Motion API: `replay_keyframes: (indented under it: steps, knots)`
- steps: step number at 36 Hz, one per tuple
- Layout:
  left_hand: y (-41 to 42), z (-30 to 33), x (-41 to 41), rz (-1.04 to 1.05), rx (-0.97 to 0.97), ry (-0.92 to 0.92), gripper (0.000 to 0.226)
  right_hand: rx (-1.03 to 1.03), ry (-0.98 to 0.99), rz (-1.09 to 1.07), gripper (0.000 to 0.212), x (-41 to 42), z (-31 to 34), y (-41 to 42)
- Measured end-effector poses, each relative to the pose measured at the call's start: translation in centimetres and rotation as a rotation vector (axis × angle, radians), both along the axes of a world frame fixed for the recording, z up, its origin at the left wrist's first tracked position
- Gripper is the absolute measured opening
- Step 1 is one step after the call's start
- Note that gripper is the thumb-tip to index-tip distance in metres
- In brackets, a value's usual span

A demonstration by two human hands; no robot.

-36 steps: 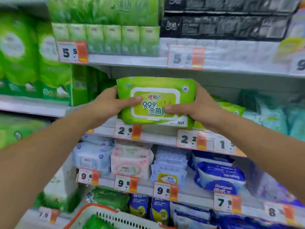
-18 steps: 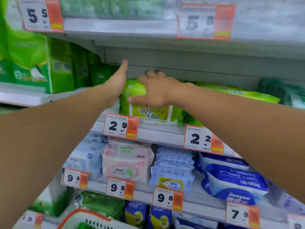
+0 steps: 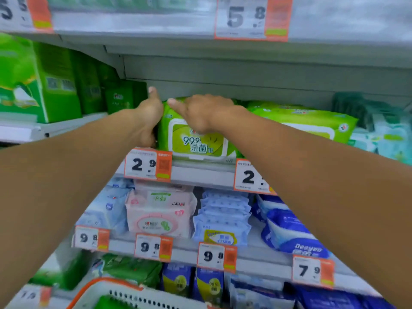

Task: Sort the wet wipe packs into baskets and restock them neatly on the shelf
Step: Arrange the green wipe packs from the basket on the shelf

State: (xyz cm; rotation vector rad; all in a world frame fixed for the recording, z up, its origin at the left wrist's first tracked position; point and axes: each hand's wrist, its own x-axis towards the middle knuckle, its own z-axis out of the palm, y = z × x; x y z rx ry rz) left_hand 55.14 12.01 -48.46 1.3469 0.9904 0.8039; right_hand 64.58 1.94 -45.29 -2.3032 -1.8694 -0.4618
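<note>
From the head camera, the green wet wipe pack [image 3: 196,139] stands upright on the shelf [image 3: 200,172], at about 12 o'clock from the viewer, just behind the "2.9" price tag [image 3: 148,165]. The left hand [image 3: 149,117] presses against the pack's left end at 9 o'clock of it, thumb pointing up; its fingers go round the far side and are hidden, so how far that grip is closed I cannot tell. The right hand [image 3: 205,114] lies over the pack's top edge at 12 o'clock, fingers spread and fairly straight, pressing rather than clasping. A second green pack [image 3: 301,121] lies flat just beside it at 3 o'clock. At 6 o'clock, low in the view, the rim of an orange-edged basket [image 3: 124,291] shows.

The pack looks soft and pillowy, a film pouch with a stiffer flap lid on its face. It is probably light to moderate in weight, and the glossy film may be slippery. Holding it by the two short ends seems safest, since squeezing the middle would buckle it. Standing on edge it could tip forward, so the top likely needs steadying as the hands leave.
</note>
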Motion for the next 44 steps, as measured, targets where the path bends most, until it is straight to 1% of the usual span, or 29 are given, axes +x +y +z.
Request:
replay_keyframes:
  steps: [2, 3, 4, 5, 6, 8, 9, 10, 11, 13, 15, 16, 17, 18, 19, 20, 22, 24, 26, 28, 30, 31, 32, 33, 35, 36, 39, 41, 44]
  knots:
    - [-0.7, -0.3, -0.3, 0.085, 0.068, -0.01, 0.075, 0.057, 0.009, -0.055, 0.058, -0.3, -0.7, -0.2]
    - [-1.3, -0.7, -0.6, 0.142, 0.168, 0.047, 0.077, 0.126, 0.012, -0.074, 0.065, -0.5, -1.0, -0.5]
    - [-2.1, -1.2, -1.1, 0.203, 0.326, 0.135, 0.075, 0.215, -0.018, -0.075, 0.065, -0.8, -1.5, -0.9]
    - [-3.2, -2.1, -2.0, 0.26, 0.53, 0.184, 0.069, 0.321, -0.072, -0.05, 0.06, -1.1, -2.3, -1.5]
    - [-4.8, -3.1, -3.1, 0.288, 0.72, 0.155, 0.061, 0.445, -0.115, 0.02, 0.053, -1.6, -3.3, -2.3]
    - [-8.8, -6.6, -5.9, 0.284, 1.002, -0.02, 0.04, 0.725, -0.058, 0.269, 0.038, -3.0, -6.7, -4.7]
    - [-10.8, -9.0, -7.4, 0.254, 1.068, -0.062, 0.03, 0.871, 0.023, 0.392, 0.032, -4.1, -9.0, -6.2]
    - [-12.5, -11.7, -9.1, 0.186, 1.098, -0.028, 0.021, 0.96, 0.129, 0.479, 0.027, -5.4, -11.6, -8.0]
    - [-14.0, -14.5, -11.0, 0.071, 1.075, 0.075, 0.014, 0.954, 0.271, 0.516, 0.023, -6.9, -14.6, -9.9]
    - [-16.3, -20.6, -14.8, -0.272, 0.866, 0.429, 0.016, 0.765, 0.531, 0.478, 0.018, -9.2, -22.0, -12.9]
    - [-17.7, -25.3, -18.8, -0.642, 0.65, 0.893, 0.026, 0.375, 0.72, 0.306, 0.017, -10.8, -29.9, -14.5]
    - [-18.5, -26.8, -20.8, -0.794, 0.563, 1.07, 0.032, 0.13, 0.798, 0.215, 0.026, -11.5, -33.4, -15.2]
    - [-19.2, -27.7, -22.6, -0.891, 0.49, 1.184, 0.037, -0.116, 0.869, 0.129, 0.039, -12.0, -36.5, -16.0]
    - [-19.8, -28.2, -23.9, -0.932, 0.442, 1.24, 0.038, -0.329, 0.934, 0.053, 0.053, -12.6, -38.9, -16.8]
    - [-20.1, -28.6, -25.0, -0.947, 0.413, 1.276, 0.039, -0.488, 0.971, -0.019, 0.066, -13.2, -40.9, -17.7]
    - [-20.2, -29.0, -25.6, -0.947, 0.384, 1.302, 0.04, -0.583, 0.965, -0.073, 0.079, -13.7, -42.8, -18.5]
    - [-19.6, -29.6, -26.6, -0.947, 0.295, 1.32, 0.043, -0.667, 0.931, -0.121, 0.099, -14.8, -45.4, -19.2]
    - [-18.5, -30.5, -27.1, -0.958, 0.261, 1.324, 0.044, -0.739, 1.031, -0.141, 0.111, -16.2, -46.6, -18.9]
    - [-17.2, -31.0, -26.8, -0.975, 0.272, 1.3, 0.043, -0.735, 1.239, -0.249, 0.116, -17.6, -47.1, -17.5]
    - [-16.4, -30.6, -26.0, -0.954, 0.31, 1.26, 0.037, -0.636, 1.4, -0.432, 0.134, -18.7, -47.6, -16.1]
    - [-15.2, -30.6, -25.2, -0.943, 0.303, 1.24, 0.032, -0.505, 1.493, -0.598, 0.149, -19.7, -48.9, -14.4]
    - [-14.6, -30.6, -24.8, -0.958, 0.278, 1.233, 0.032, -0.445, 1.526, -0.663, 0.15, -19.9, -49.5, -13.8]
    - [-13.9, -30.5, -24.5, -0.977, 0.239, 1.219, 0.033, -0.396, 1.548, -0.699, 0.144, -20.2, -50.1, -13.3]
    - [-13.2, -30.4, -24.2, -0.996, 0.198, 1.2, 0.033, -0.356, 1.54, -0.707, 0.132, -20.5, -50.7, -13.2]
    - [-11.9, -30.1, -23.5, -0.997, 0.145, 1.169, 0.031, -0.263, 1.484, -0.67, 0.107, -21.0, -51.4, -13.5]
    - [-11.3, -29.8, -23.0, -0.968, 0.144, 1.162, 0.03, -0.218, 1.45, -0.643, 0.102, -21.1, -51.6, -13.7]
    - [-9.9, -28.8, -21.8, -0.826, 0.228, 1.15, 0.033, -0.129, 1.39, -0.587, 0.097, -21.4, -51.1, -14.1]
    - [-9.6, -28.3, -21.3, -0.772, 0.255, 1.121, 0.034, -0.098, 1.423, -0.591, 0.103, -21.2, -50.3, -13.8]
    - [-9.8, -27.6, -21.0, -0.748, 0.215, 1.08, 0.037, -0.048, 1.498, -0.609, 0.111, -21.5, -50.0, -13.2]
